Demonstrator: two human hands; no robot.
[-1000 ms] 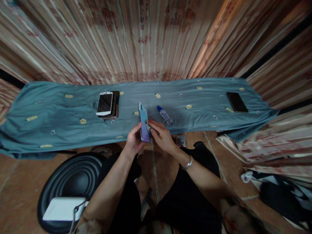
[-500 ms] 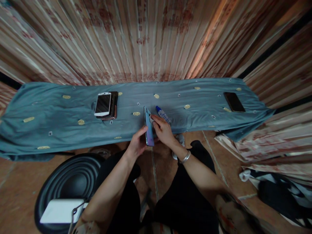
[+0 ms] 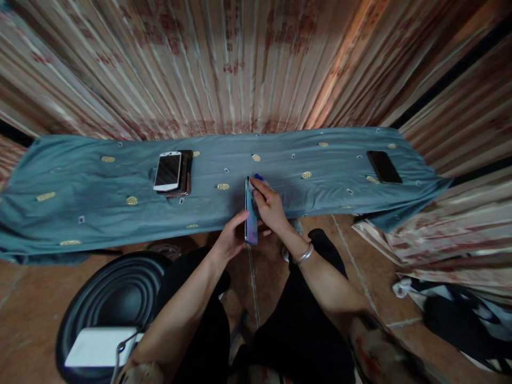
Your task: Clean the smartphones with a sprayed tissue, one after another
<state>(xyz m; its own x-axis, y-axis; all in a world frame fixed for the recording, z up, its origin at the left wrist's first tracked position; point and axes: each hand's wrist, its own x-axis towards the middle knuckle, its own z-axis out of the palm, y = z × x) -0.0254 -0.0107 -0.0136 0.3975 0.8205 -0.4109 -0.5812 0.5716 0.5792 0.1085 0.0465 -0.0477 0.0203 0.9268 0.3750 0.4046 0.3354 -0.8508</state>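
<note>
My left hand (image 3: 233, 234) is closed round a blue-purple smartphone (image 3: 251, 226), held nearly upright on its edge over the front of the cloth-covered table. The phone's shiny back faces right. Against the upper part of that back, my right hand (image 3: 271, 207) presses with pinched fingers. A small pale piece (image 3: 252, 186), perhaps cloth, shows between those fingertips and the phone; its kind is hard to make out. Just behind the right hand lies a small bottle with a blue cap (image 3: 259, 177), mostly hidden by the fingers.
On the blue-green tablecloth (image 3: 216, 154), a white phone (image 3: 168, 170) tops a stack of dark phones at the left. One black phone (image 3: 384, 167) lies at the far right. Below left, a white box-like device (image 3: 98, 346) sits on a black round stool (image 3: 116, 282). Curtains (image 3: 256, 64) hang behind.
Both hands have shifted slightly right with the phone, which is turned more edge-on. My right fingers have moved up along its back, and the hand now covers most of the bottle.
</note>
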